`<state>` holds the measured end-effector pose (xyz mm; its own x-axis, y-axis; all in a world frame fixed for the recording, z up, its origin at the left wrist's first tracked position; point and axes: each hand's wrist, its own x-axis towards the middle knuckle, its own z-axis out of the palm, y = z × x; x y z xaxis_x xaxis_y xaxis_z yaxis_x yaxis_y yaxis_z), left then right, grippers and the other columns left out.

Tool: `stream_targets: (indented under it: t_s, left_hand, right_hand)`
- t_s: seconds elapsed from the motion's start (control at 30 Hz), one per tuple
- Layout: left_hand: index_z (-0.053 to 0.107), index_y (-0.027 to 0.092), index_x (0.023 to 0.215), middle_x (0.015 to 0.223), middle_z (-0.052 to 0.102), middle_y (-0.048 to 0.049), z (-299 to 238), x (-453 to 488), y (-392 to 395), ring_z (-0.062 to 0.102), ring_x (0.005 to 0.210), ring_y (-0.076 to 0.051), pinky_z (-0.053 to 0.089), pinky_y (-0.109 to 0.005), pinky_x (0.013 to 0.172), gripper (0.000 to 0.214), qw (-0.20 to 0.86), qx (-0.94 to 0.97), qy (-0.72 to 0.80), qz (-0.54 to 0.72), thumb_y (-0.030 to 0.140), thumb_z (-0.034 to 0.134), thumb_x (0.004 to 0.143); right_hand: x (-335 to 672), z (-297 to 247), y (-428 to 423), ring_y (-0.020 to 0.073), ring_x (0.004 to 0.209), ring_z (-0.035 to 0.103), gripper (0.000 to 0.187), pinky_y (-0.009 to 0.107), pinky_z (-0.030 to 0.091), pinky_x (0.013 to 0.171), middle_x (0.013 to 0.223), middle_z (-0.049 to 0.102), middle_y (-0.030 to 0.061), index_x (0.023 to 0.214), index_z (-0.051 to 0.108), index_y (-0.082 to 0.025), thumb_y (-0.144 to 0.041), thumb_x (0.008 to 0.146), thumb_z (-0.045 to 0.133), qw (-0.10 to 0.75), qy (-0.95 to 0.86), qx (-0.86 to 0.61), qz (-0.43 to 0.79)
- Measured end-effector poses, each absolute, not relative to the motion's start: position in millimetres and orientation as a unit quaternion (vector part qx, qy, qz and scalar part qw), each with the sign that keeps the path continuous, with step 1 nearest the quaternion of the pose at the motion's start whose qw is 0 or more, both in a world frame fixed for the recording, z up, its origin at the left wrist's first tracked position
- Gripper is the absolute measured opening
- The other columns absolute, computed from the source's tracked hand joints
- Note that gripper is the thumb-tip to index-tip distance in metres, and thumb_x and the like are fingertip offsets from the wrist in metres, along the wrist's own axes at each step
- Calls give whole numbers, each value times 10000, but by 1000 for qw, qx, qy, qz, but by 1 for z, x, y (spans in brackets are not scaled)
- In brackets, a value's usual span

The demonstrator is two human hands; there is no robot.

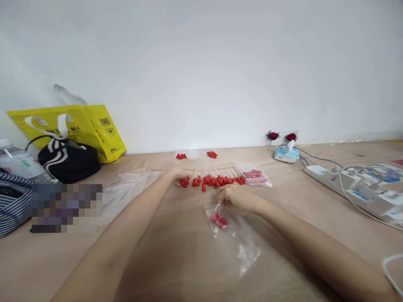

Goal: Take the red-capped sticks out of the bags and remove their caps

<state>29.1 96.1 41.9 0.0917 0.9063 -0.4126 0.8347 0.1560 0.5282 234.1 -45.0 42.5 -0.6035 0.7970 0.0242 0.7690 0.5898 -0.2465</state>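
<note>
While both forearms stretch out across the table [176, 268], the head view shows the left hand [178, 173] resting at the left end of a row of red-tipped sticks [214, 180]. The row lies side by side on the table, well out toward the far wall. The fingers touch the first red tips, but whether that grip is closed on any of them is too small to tell.

The right hand [237, 197] sits just near of the row's middle, knuckles up and fingers curled. Its grip is pinched on the upper edge of a clear bag [239, 243]. The bag lies flat on the table and trails from the hand toward the near right. A few red pieces [219, 219] lie inside it, just below the hand.

Beyond the row sit two small heaps of red bits [181, 156]. A flat packet of red parts [255, 174] touches the row's right end. To the left lie empty clear bags [126, 188], a black bag [67, 161] and a yellow bag [91, 126]. To the right are a pack of wipes [286, 154] and a power strip [352, 186].
</note>
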Motion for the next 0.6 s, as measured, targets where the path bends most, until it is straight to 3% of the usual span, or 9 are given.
stream_targets:
  t_s: [0.1,0.23,0.33,0.47,0.6]
  left_hand:
    - [505,133,1078,1058,545,-74,47,25,88,560,889,-174,484,-369,746,281,373,616,693,34,290,490,845]
    - [586,109,755,731,612,-29,45,24,78,578,670,-113,488,-229,592,200,395,611,682,80,305,563,785]
    - [542,131,597,555,576,16,39,27,73,558,565,-86,461,-167,523,248,398,613,668,142,336,654,680]
    - [518,134,556,490,552,25,32,24,70,518,471,-72,430,-163,462,310,380,616,663,190,391,675,629]
    - [547,133,563,516,595,0,26,11,68,498,422,-78,383,-172,401,392,354,630,659,210,496,694,544]
  right_hand:
    - [221,46,-41,169,842,519,184,260,334,692,862,580,61,725,638,-165,-50,695,498,35,-918,-395,6]
    - [198,34,-42,172,843,506,182,289,332,718,907,555,61,848,611,-173,-104,742,482,82,-932,-353,-25]
    - [194,22,-47,154,826,504,211,275,358,708,932,543,65,964,571,-166,-151,787,457,161,-923,-350,12]
    - [214,14,-53,171,878,491,258,305,374,779,945,552,75,964,585,-159,-342,793,525,253,-901,-342,82]
    - [244,9,-59,217,1010,461,446,384,329,883,1100,514,80,1051,585,-223,-477,686,621,248,-902,-327,134]
